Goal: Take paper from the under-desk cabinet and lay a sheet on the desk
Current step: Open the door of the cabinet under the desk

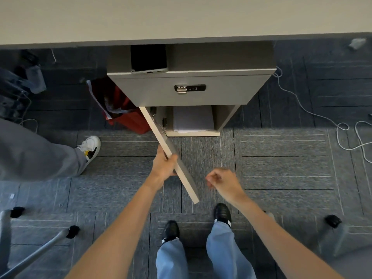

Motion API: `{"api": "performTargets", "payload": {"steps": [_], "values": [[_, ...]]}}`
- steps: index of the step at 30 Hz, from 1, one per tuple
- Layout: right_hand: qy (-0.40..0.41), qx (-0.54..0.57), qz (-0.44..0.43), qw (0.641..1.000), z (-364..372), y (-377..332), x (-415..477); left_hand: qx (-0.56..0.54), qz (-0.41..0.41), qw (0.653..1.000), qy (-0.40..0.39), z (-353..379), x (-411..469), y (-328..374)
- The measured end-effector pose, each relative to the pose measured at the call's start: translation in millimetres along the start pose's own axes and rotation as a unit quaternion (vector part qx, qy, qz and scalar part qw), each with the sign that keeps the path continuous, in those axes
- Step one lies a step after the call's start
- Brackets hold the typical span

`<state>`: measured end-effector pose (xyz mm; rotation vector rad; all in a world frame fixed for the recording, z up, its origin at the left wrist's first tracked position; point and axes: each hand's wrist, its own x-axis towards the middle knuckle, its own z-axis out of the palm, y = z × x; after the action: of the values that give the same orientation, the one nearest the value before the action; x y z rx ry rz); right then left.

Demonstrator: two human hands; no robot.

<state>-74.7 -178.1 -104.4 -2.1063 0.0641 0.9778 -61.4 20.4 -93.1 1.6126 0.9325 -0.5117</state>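
Note:
A grey under-desk cabinet (231,91) stands beneath the pale desk (181,17). Its lower door (185,178) is swung wide open toward me, edge-on. My left hand (164,165) grips the door's top edge. Inside the open lower compartment lies a stack of white paper (193,119). My right hand (223,181) hovers to the right of the door, fingers loosely curled, holding nothing. The upper drawer front carries a combination lock (189,88).
A phone (149,59) lies on the cabinet top. A red bin (128,115) stands left of the cabinet. Another person's leg and white shoe (90,148) are at the left. White cables (346,133) trail on the carpet at right. Chair legs and castors (72,231) flank my feet.

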Motion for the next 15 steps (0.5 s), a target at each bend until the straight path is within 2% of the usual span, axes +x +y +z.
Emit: {"api": "performTargets", "payload": {"steps": [6, 11, 15], "values": [[0.037, 0.075, 0.025, 0.996, 38, -8, -10, 0.164, 0.082, 0.982, 0.034, -46, -9, -27], [0.048, 0.079, 0.038, 0.995, 64, -14, -15, 0.352, 0.105, 0.926, 0.088, -83, -12, -38], [0.059, 0.074, 0.031, 0.995, 76, -20, -12, 0.415, 0.124, 0.895, 0.111, -100, -9, -45]]}}
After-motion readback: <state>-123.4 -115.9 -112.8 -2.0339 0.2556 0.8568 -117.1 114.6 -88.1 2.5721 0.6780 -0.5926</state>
